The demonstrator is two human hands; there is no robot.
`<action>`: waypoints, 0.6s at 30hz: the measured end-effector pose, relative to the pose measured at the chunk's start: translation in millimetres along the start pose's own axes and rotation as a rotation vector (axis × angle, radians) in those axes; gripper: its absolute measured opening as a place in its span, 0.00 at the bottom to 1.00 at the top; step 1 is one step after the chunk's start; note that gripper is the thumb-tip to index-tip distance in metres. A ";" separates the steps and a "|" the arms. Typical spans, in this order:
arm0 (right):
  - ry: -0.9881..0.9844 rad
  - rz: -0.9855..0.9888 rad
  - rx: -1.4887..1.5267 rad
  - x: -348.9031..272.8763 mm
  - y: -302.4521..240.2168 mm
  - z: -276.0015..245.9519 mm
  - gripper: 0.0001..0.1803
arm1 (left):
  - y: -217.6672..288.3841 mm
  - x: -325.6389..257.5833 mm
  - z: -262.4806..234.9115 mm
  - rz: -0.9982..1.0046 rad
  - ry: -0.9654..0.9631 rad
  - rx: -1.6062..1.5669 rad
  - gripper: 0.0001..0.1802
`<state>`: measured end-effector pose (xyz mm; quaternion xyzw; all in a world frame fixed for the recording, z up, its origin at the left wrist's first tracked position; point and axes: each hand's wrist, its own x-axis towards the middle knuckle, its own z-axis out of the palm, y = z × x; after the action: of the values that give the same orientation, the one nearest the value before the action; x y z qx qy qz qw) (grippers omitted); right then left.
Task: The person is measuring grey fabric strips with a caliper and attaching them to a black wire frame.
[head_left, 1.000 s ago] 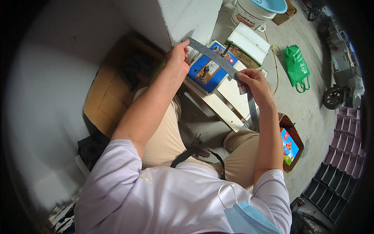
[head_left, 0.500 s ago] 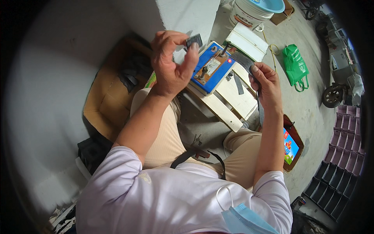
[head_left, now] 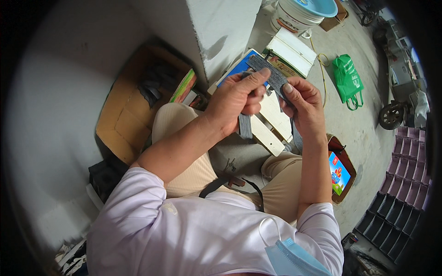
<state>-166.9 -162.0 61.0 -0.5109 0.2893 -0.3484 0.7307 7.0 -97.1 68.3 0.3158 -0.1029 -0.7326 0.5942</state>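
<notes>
A dark grey fabric strap (head_left: 275, 77) is stretched between my two hands, above a small board with a blue border (head_left: 228, 73). My right hand (head_left: 304, 103) pinches it between thumb and fingers, and its tail hangs below the wrist. On the other side, my left hand (head_left: 235, 101) has its thumb pressed on the strap, with the fingers curled under. A grey strip end (head_left: 245, 127) shows below the left palm; whether it belongs to the same strap is hidden. My hands cover most of the board, which lies on a white slatted wooden stool (head_left: 269, 138).
An open cardboard box (head_left: 115, 117) with dark scraps stands left, by a white pillar (head_left: 221, 37). A white bucket (head_left: 294, 18) with a blue basin is at the back. Rightward are a green bag (head_left: 347, 78), a wheel (head_left: 391, 115) and a colourful box (head_left: 338, 172).
My left hand has come down and right from beside the pillar, closing on the strap. My right hand has shifted slightly left. The small dark piece in the left fingers no longer shows there.
</notes>
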 end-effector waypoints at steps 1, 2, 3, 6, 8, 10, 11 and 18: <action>0.022 0.017 -0.031 -0.3 -1.2 3.1 0.09 | 0.2 3.4 -1.4 0.043 0.098 0.013 0.11; 0.010 0.038 -0.071 -0.1 -2.0 3.8 0.09 | 0.5 6.4 -6.4 0.093 0.118 0.040 0.11; 0.002 0.057 -0.111 -0.4 -3.1 3.5 0.09 | 1.5 9.4 -11.7 0.141 0.134 0.069 0.11; 0.004 0.116 -0.215 -0.9 -7.7 -1.1 0.10 | 12.2 18.6 -24.1 0.236 0.201 0.097 0.12; -0.009 0.141 -0.265 -0.3 -9.8 -6.2 0.09 | 21.6 29.0 -37.7 0.224 0.323 0.102 0.13; 0.009 0.164 -0.292 0.3 -13.2 -10.2 0.09 | 28.4 42.4 -54.5 0.169 0.355 0.115 0.16; 0.029 0.175 -0.305 0.7 -14.3 -11.7 0.09 | 30.2 49.0 -61.0 0.155 0.373 0.098 0.16; 0.069 0.235 -0.324 9.3 -13.2 -22.8 0.10 | 36.4 73.8 -87.6 0.066 0.522 0.033 0.17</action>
<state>-182.0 -185.0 65.8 -0.5723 0.4239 -0.2267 0.6644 80.6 -156.4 -5.9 0.5000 0.0317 -0.6049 0.6189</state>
